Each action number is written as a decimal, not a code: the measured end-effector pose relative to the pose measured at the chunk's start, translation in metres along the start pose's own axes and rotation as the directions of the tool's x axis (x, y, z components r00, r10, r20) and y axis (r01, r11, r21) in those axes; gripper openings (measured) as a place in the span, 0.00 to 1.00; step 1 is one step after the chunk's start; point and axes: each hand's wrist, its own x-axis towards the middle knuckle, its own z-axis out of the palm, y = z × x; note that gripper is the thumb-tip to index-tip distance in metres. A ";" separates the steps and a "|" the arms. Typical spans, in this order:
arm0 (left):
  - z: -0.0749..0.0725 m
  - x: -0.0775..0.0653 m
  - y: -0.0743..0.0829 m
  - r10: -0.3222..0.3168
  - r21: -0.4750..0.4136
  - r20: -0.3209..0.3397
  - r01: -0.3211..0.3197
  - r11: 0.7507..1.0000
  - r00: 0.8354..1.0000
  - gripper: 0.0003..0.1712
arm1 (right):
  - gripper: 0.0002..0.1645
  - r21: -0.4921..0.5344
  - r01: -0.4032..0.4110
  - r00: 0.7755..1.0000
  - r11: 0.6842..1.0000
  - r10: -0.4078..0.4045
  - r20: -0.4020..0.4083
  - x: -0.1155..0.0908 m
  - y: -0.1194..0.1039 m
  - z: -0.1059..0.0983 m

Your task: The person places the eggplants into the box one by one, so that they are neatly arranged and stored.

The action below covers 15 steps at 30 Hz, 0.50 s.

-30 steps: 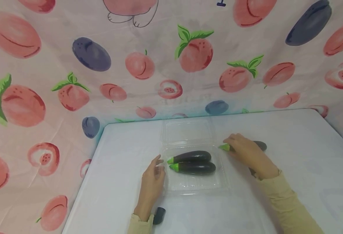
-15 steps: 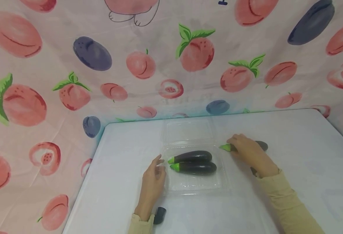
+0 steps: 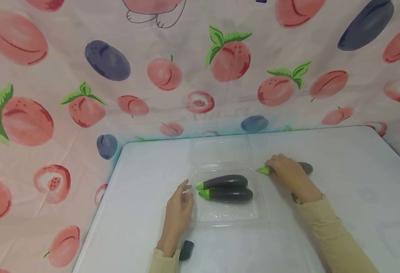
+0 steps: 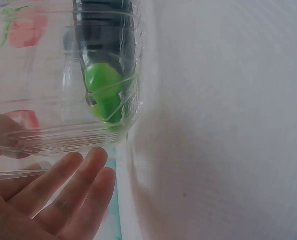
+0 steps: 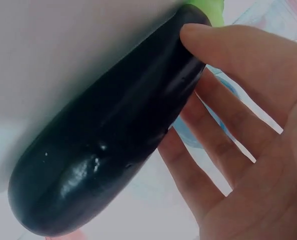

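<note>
A clear plastic clamshell container lies on the white table with its lid folded back. Two dark eggplants with green tips lie side by side inside it. At its left edge is my left hand; the left wrist view shows thumb and index finger at the ridged plastic rim, pinching it, other fingers extended. Right of the container my right hand grips a third eggplant by its narrow end, thumb on one side, fingers on the other. Its green tip points toward the container.
The white table meets a fruit-printed cloth at the back and left. A dark object is by my left cuff, partly covered by it.
The picture shifts slightly with the head. Both hands, the container and the eggplants stay practically where they were.
</note>
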 end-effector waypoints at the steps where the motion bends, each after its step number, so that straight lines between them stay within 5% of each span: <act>1: 0.000 0.000 0.000 0.002 0.000 0.000 -0.002 1.000 1.000 0.26 | 0.14 0.002 -0.001 1.000 1.000 0.001 -0.004 0.000 0.000 0.000; 15: -0.001 0.000 0.001 -0.004 -0.006 0.005 0.004 1.000 1.000 0.26 | 0.13 0.037 0.004 1.000 0.999 -0.003 -0.010 0.001 0.005 0.003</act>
